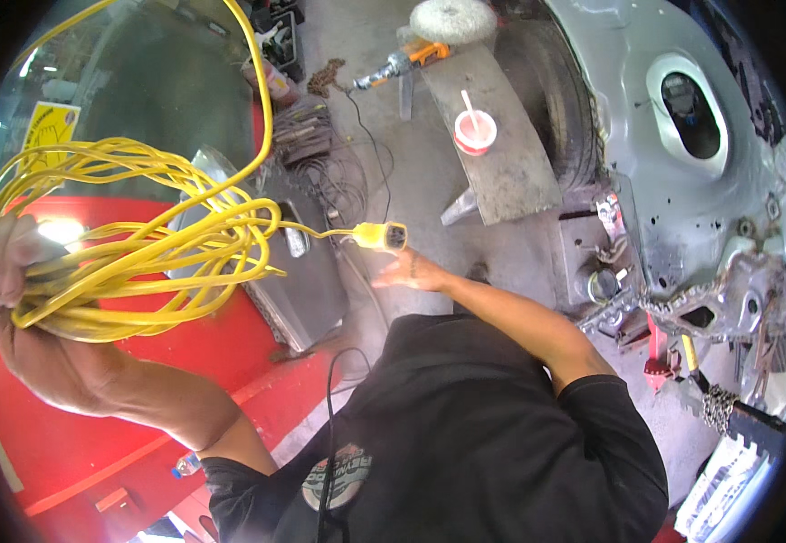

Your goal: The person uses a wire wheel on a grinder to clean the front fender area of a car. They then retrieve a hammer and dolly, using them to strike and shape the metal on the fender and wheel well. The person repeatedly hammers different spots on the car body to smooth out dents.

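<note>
At the far left, my left hand (17,262) is raised and closed around a loosely looped yellow extension cord (153,290). Its loops spread rightward from my fingers, and one strand rises in an arc past the top edge. A short length leads right from the bundle to the cord's yellow socket end (373,236), its dark face turned right. My right hand (414,271) is just below that socket, fingers stretched leftward and apart. Whether a fingertip touches the socket cannot be made out.
A red vehicle panel (194,348) with glass fills the left, beside a dark grey bin-like piece (298,290). Ahead stand a low metal bench (510,176) bearing a cup (475,132) and an orange power tool (406,63). A grey car body (628,81) borders the right.
</note>
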